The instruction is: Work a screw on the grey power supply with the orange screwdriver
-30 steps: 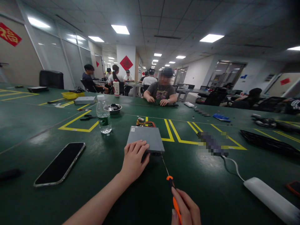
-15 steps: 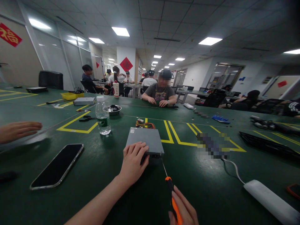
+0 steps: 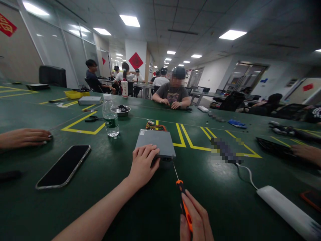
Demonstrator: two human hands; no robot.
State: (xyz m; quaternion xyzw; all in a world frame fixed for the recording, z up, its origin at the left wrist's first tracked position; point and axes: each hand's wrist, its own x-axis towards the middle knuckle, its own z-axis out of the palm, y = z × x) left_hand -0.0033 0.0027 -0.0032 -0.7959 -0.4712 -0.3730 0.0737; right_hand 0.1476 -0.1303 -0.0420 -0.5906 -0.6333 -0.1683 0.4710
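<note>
1. Grey in colour, the box (image 3: 155,139) is set on the green table (image 3: 155,207), with wires (image 3: 156,126) bunched behind it.
2. Its near edge is covered by the left hand (image 3: 144,163), fingers laid over the top, unclenched.
3. A screwdriver (image 3: 180,188) is gripped in the right hand (image 3: 197,216), its tip aimed at the box's near right corner; contact cannot be told.

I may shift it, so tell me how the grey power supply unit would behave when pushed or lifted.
The power supply unit would likely stay stiff, since it looks encased in metal. Low and broad on the green table, it should slide rather than roll or tip. The wire bundle at its far edge looks floppy and would probably trail.
</note>
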